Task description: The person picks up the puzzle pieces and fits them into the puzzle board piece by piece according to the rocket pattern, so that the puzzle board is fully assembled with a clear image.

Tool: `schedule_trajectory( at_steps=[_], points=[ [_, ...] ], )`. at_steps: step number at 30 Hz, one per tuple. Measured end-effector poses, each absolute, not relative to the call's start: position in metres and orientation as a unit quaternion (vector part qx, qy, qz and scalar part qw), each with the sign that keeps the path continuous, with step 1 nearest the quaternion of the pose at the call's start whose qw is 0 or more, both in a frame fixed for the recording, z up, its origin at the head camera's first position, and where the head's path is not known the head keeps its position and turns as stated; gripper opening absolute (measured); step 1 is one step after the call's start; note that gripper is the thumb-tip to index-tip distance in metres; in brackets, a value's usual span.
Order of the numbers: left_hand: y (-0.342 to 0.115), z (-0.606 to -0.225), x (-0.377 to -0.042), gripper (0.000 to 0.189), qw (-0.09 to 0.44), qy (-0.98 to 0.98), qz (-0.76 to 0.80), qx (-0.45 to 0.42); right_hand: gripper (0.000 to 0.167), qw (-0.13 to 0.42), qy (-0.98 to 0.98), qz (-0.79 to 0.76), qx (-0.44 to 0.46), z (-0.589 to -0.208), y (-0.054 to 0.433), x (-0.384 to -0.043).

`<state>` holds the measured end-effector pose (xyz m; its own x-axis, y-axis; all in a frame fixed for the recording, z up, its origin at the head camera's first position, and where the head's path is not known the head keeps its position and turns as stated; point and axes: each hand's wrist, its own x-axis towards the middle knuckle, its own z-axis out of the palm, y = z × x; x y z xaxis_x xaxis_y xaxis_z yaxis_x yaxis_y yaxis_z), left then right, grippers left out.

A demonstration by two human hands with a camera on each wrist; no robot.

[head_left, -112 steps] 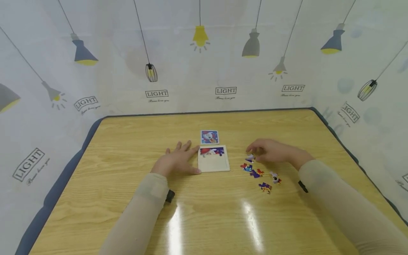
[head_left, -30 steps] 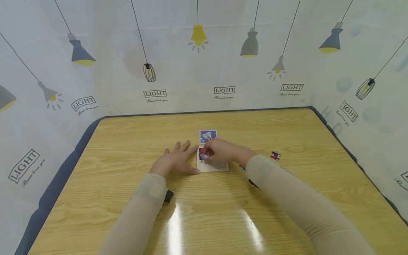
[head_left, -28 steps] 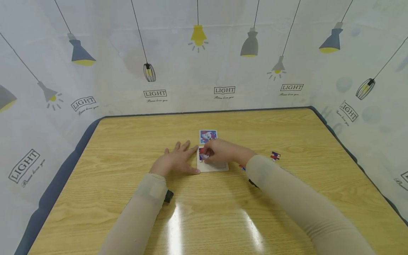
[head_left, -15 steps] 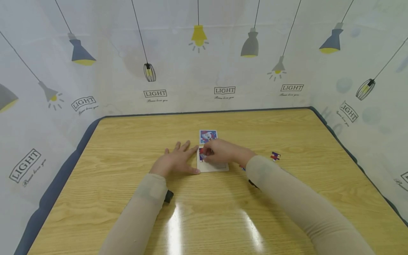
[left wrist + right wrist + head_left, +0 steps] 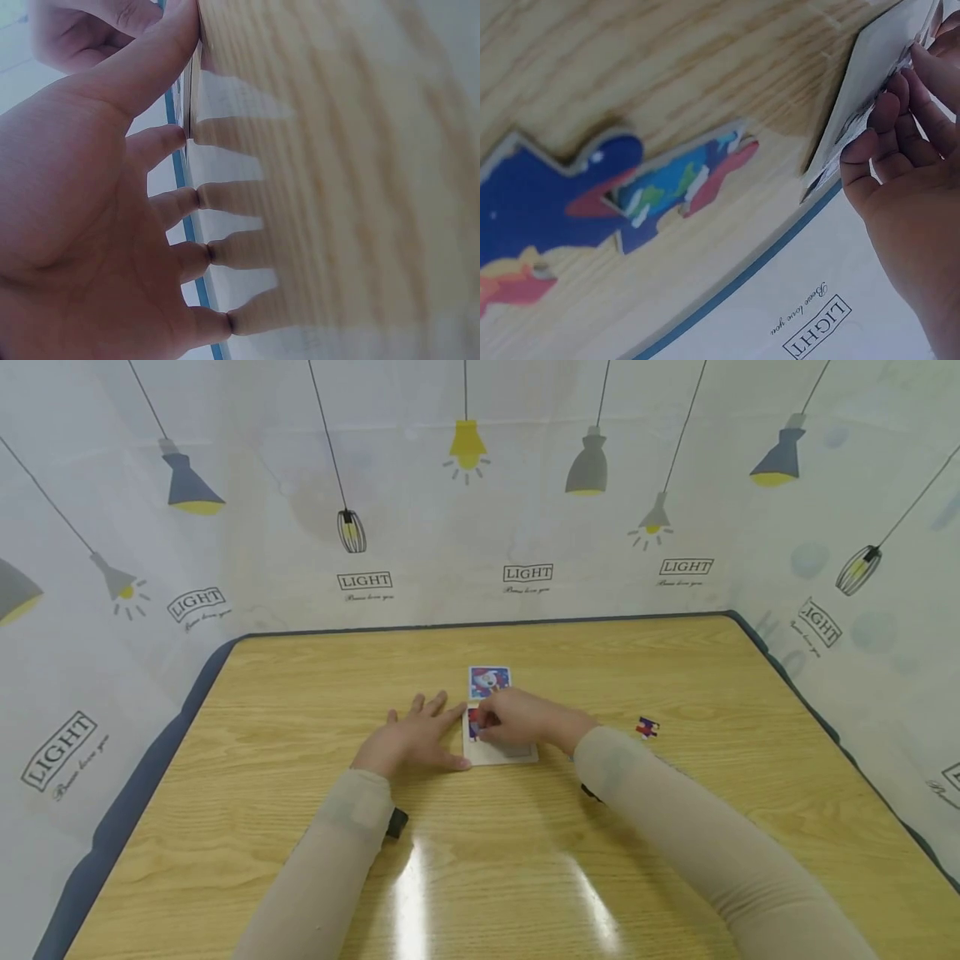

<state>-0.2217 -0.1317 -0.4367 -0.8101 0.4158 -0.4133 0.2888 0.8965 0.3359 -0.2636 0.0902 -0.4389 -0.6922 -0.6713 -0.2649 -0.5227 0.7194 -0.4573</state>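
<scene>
On the wooden table lies a white puzzle tray (image 5: 483, 757), with red and purple picture pieces along its left side. My left hand (image 5: 416, 739) rests flat, fingers spread, its thumb and index finger against the tray's left edge. Over the tray my right hand (image 5: 521, 717) has its fingers curled down and pinches a puzzle piece (image 5: 474, 727), mostly hidden by the fingertips. The right wrist view shows the thumb and fingertips right at the tray's surface (image 5: 862, 82).
A picture card (image 5: 487, 678) of a white cartoon animal lies just behind the tray. Loose puzzle pieces lie to the right: a purple and red one (image 5: 647, 727), and, in the right wrist view, a dark blue one (image 5: 547, 195) and a blue-green one (image 5: 667, 180).
My right hand has gone left from the loose pieces to the tray, where picture now extends down the left side. In the last second it has barely shifted. The left hand stays put.
</scene>
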Motion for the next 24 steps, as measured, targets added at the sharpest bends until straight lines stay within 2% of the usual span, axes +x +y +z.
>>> schedule_trajectory(
  at_steps=[7,15,24],
  points=[
    [-0.131,-0.436,-0.221,0.100,0.245,0.942,0.132,0.187,0.022,0.187,0.907,-0.186,-0.328,-0.409,0.109,-0.270],
    [-0.131,-0.437,-0.222,0.100,0.243,0.943,0.138,0.181,0.018,0.134,0.922,-0.178,-0.316,-0.365,0.155,-0.273],
    [-0.131,-0.436,-0.220,0.100,0.243,0.944,0.137,0.178,0.019,0.120,0.936,-0.181,-0.278,-0.350,0.216,-0.272]
  ],
)
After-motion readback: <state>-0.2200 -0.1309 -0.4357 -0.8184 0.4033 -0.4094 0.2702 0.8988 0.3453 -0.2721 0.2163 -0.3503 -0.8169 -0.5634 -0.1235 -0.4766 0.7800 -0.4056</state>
